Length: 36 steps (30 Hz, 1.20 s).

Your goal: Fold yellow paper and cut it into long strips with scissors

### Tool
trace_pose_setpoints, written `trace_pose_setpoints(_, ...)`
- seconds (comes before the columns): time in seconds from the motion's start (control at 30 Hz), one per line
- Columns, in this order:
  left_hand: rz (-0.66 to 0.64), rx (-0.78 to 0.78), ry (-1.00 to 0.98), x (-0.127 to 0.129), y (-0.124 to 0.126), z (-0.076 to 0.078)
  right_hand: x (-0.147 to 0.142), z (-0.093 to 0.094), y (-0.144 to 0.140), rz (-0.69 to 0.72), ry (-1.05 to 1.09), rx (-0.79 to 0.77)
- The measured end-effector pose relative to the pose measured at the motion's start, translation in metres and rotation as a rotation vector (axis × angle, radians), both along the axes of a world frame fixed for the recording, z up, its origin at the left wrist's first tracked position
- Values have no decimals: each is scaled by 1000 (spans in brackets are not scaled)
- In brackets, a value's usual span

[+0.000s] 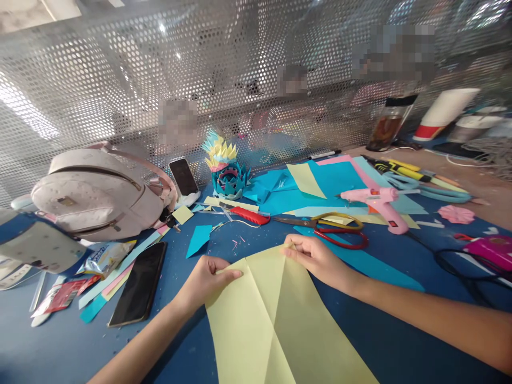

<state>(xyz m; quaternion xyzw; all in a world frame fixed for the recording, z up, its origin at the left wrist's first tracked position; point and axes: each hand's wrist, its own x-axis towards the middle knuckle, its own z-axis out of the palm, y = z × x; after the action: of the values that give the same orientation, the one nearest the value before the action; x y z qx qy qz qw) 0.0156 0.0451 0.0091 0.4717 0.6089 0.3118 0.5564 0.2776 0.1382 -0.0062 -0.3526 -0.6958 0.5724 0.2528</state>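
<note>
A large sheet of yellow paper [276, 320], marked with fold lines, lies flat on the blue table [192, 341] in front of the person. The left hand [208, 280] pinches its left upper edge between thumb and fingers, and the right hand [316, 258] pinches the top corner. Just beyond the right hand lie scissors [332, 229] with red and yellow handles, and a pink glue gun [378, 205] rests on blue paper. A black phone [140, 285] lies left of the left hand, near a pale backpack [96, 194].

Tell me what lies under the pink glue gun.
The pink glue gun rests on overlapping blue paper sheets and a yellow strip. What lies beneath those sheets is covered.
</note>
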Motion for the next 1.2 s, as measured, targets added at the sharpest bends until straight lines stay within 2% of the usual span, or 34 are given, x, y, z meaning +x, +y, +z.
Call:
trace_pose_setpoints(0.13,72,15,-102,-12,1,2,1,4,0,-51,91,-72)
trace_pose_setpoints(0.27,142,37,-49,-20,0,-1,1,7,0,-67,85,-131)
trace_pose_setpoints(0.6,232,61,7,-15,-5,-10,1,1,4,-75,20,-51)
trace_pose_setpoints(0.8,247,66,-31,-17,-4,-9,2,2,4,-92,20,-31)
trace_pose_setpoints(0.9,257,85,-119,-18,-4,-5,2,4,3,-119,86,-70)
trace_pose_setpoints(1.0,251,83,-117,-17,-4,-5,1,6,2,-110,127,-126)
trace_pose_setpoints(1.1,266,73,-89,-16,-4,-6,1,7,1,-87,88,-165)
trace_pose_setpoints(1.2,293,91,-115,-14,-5,-5,1,6,1,-126,46,-143)
